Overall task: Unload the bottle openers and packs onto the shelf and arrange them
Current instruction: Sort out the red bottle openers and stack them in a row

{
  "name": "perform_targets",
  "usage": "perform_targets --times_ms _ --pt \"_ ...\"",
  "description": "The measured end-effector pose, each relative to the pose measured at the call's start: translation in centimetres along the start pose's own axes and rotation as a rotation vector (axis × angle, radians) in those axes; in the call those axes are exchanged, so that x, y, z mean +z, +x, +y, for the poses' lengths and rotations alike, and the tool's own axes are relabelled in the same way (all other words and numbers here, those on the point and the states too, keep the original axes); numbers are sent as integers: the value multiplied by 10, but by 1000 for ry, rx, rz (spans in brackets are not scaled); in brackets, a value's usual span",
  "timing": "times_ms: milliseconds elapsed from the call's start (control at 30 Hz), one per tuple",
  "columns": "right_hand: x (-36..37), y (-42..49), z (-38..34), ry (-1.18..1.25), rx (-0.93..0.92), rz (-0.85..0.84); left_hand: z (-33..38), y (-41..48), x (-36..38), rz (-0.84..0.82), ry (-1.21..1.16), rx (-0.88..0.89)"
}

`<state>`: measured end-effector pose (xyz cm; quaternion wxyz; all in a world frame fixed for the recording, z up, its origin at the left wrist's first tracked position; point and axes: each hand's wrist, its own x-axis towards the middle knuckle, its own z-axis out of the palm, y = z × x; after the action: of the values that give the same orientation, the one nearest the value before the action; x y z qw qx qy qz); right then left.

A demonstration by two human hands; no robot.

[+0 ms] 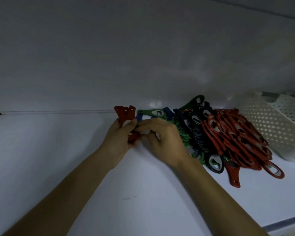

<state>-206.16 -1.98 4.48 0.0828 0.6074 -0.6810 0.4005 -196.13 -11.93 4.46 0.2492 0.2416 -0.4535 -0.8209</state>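
Two bare forearms reach up from the bottom edge onto a white shelf [49, 150], seen from a camera worn on the person's head. The light is dim.

The landmark here is a big loose pile of bottle openers [228, 138] lying on the shelf, right of centre. Nearest the viewer, at the pile's front edge, a red opener [234, 178] and a dark one [215, 163] stick out toward the shelf's front.

Just left of the pile, the two hands meet. The left hand [121, 138] is closed around a small bunch of red openers [124, 113], held upright so their handle ends fan out above the fingers. The right hand [162, 138] touches the pile's left edge; its fingers are curled in against the left hand, pinching at the lower part of that same red bunch. A blue piece [139, 117] shows just above where the hands meet.

The pile itself is sorted roughly by colour: green openers on its left side, dark blue or black in the middle, red on the right.

Immediately right of the pile sits a white perforated basket [269, 126], tilted.

Behind the pile rises a plain white back wall [109, 57].
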Motion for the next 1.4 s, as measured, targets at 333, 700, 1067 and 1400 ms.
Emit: perform_targets --times_ms 333,700,1067,1400 --pt "-54 27 65 -687 603 -49 -6 -3 4 -71 366 152" --pt "-47 17 40 -214 258 525 -2 1 -6 -116 -163 -17" --pt "9 12 -16 131 -58 -94 -1 5 -14 -118 -292 -15" --pt "-6 18 -35 467 426 157 -25 -10 11 -124 534 469"
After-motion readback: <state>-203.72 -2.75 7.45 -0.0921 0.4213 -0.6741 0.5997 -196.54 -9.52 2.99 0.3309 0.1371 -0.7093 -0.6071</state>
